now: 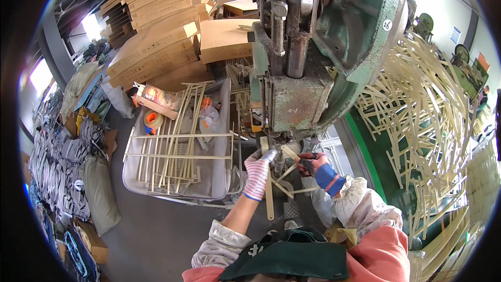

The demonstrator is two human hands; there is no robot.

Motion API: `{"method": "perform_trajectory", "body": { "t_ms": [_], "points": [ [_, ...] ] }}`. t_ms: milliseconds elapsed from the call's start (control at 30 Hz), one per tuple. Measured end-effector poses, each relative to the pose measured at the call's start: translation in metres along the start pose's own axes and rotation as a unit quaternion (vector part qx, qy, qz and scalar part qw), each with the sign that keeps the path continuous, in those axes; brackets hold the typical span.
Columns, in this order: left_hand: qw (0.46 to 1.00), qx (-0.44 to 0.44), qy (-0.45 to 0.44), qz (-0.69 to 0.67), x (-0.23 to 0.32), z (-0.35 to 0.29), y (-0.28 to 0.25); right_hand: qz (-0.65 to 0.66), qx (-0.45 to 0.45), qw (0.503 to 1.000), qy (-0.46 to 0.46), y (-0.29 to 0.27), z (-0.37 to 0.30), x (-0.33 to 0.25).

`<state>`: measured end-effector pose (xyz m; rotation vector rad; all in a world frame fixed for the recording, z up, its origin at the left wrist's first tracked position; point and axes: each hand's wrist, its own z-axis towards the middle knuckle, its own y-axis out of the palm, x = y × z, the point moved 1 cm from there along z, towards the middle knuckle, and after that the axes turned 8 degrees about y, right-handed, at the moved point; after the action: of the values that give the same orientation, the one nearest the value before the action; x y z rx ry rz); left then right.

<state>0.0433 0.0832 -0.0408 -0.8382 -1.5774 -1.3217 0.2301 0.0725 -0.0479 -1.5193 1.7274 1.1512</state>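
Under the head of a green punch press (pixel 300 105), both my hands are at work in gloves. My left hand (pixel 257 172), in a white glove with pink stripes, is closed around a long flat cream strip (pixel 269 201) with a hole near its lower end. That strip stands nearly upright in the view, its top close under the press head. A little to the right, my right hand (pixel 317 168), in a dark and blue glove, pinches a cream strip (pixel 289 152) whose free end points at the press tooling. Several loose strips (pixel 283 188) lie crossed between the hands.
To the left stands a pale plastic bin (pixel 209 194) with cream strips across it, a tape roll (pixel 153 119) and plastic bags. Cardboard boxes (pixel 156 57) are stacked behind. A large heap of cream strips (pixel 417 94) fills the right. Grey bundles (pixel 62 151) lie far left.
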Motion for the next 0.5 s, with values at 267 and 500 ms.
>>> {"method": "perform_trajectory", "body": {
  "t_ms": [267, 500],
  "points": [
    [0.997, 0.010, -0.079, 0.020, -0.022, 0.008, 0.016, 0.134, -0.158, 0.974, 0.094, -0.007, 0.022, 0.003],
    [0.989, -0.037, 0.017, 0.143, -0.016, -0.007, 0.020, -0.133, -0.036, 0.985, 0.101, -0.025, 0.048, 0.026]
  ]
}}
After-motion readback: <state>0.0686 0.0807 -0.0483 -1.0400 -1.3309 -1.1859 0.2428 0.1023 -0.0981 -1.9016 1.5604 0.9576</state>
